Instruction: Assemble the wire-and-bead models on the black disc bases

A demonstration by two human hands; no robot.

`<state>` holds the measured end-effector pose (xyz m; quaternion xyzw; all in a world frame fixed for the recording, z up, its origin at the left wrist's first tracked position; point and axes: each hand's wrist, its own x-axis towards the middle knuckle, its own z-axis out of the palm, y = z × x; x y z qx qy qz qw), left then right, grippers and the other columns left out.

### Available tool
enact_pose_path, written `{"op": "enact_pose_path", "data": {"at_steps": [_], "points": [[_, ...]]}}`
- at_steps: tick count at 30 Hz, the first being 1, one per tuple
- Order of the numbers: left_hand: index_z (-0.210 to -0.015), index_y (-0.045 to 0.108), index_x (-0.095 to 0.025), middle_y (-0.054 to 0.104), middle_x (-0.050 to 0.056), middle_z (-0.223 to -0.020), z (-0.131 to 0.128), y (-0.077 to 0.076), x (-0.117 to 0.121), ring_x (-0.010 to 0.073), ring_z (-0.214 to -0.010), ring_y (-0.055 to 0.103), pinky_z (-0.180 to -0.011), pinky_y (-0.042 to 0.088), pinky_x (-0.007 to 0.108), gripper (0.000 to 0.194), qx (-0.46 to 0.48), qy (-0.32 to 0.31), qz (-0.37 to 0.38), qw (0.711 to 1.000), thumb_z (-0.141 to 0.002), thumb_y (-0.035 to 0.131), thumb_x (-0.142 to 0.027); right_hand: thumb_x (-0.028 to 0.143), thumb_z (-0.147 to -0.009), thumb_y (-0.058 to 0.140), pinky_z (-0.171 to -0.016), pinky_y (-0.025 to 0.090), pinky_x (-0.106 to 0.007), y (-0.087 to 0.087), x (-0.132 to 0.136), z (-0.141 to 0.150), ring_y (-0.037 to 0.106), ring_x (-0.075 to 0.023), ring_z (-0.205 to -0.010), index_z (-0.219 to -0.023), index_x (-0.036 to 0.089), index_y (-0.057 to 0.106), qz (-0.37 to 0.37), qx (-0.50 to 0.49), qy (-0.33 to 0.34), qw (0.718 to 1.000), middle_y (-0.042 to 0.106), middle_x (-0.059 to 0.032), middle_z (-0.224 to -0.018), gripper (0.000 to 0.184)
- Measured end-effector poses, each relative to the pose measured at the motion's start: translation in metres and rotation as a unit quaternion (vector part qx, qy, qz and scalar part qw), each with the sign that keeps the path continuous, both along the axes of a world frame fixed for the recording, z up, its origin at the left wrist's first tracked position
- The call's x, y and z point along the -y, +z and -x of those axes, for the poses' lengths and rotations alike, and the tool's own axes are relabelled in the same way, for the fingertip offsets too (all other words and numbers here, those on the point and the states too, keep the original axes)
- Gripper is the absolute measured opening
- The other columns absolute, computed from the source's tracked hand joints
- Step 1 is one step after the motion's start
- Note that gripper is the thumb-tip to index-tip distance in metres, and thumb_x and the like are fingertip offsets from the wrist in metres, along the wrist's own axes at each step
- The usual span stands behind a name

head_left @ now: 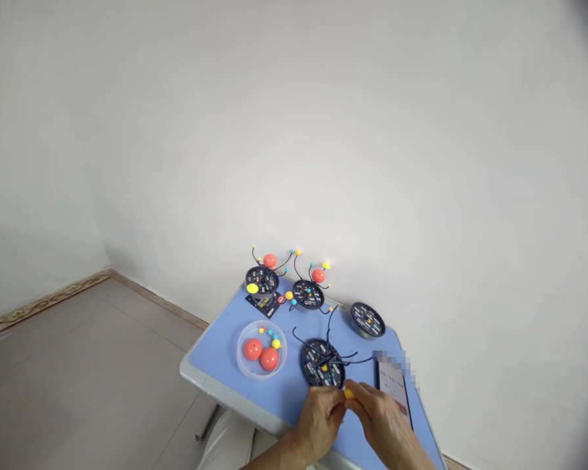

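Just in front of the black round base [310,365], my two hands meet at the near side of the table. My right hand [382,421] pinches a small orange-yellow ball [349,393] between its fingertips. Closed fingers of my left hand [319,421] press up against the same spot; what they grip is hidden. Several thin curved black rods [329,333] spread from the middle of the base, their visible tips bare. To the left, a clear round tub [242,369] contains two large red balls [269,358] and several small coloured beads [276,343].
Two models with red balls, a left one [269,282] and a right one [308,297], stand along the back edge. A black card [269,309] lies beneath the left model. Another black base [367,320] sits back right. A phone [394,385] showing a timer lies right on the blue table [215,352].
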<state>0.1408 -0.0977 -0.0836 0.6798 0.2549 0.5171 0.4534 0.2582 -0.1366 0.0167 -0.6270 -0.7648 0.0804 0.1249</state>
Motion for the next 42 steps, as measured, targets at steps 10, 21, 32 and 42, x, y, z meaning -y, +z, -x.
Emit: {"op": "enact_pose_path", "data": {"at_steps": [10, 21, 32, 42], "points": [[-0.057, 0.050, -0.018, 0.054, -0.001, -0.054, 0.001, 0.001, 0.000, 0.0119, -0.051, 0.049, -0.053, 0.034, 0.022, 0.039, -0.016, 0.038, -0.016, 0.999, -0.095, 0.045, -0.028, 0.024, -0.094, 0.035, -0.058, 0.043, -0.029, 0.002, -0.002, 0.004, 0.067, -0.0218, -0.067, -0.097, 0.019, 0.062, 0.053, 0.007, -0.032, 0.998, 0.071, -0.0091, -0.082, 0.028], [-0.077, 0.065, -0.016, 0.067, 0.003, -0.074, 0.004, 0.006, 0.002, 0.0146, -0.065, 0.058, -0.061, 0.042, 0.023, 0.020, -0.023, 0.028, 0.007, 0.999, -0.089, 0.050, -0.014, 0.023, -0.093, 0.042, -0.069, 0.051, -0.032, -0.015, 0.003, -0.013, 0.070, -0.0230, -0.080, -0.130, 0.019, 0.054, 0.020, 0.016, 0.000, 1.000, 0.071, -0.0111, -0.100, 0.040], [-0.057, 0.053, -0.017, 0.049, -0.003, -0.052, 0.002, 0.001, -0.001, 0.0104, -0.050, 0.047, -0.052, 0.033, 0.021, 0.040, 0.003, 0.008, 0.034, 0.999, -0.095, 0.047, -0.031, 0.010, -0.090, 0.040, -0.059, 0.043, -0.027, -0.002, -0.003, 0.006, 0.067, -0.0197, -0.068, -0.095, 0.021, 0.058, 0.069, 0.041, -0.027, 0.996, 0.070, -0.0059, -0.083, 0.022], [-0.067, 0.060, -0.016, 0.056, -0.001, -0.062, 0.001, 0.001, 0.000, 0.0115, -0.054, 0.048, -0.054, 0.036, 0.022, 0.023, -0.002, 0.028, 0.030, 0.999, -0.088, 0.053, -0.020, 0.016, -0.089, 0.042, -0.065, 0.049, -0.030, -0.007, -0.003, 0.003, 0.070, -0.0223, -0.077, -0.125, 0.018, 0.056, 0.042, 0.028, -0.032, 0.998, 0.073, -0.0097, -0.094, 0.039]]}}
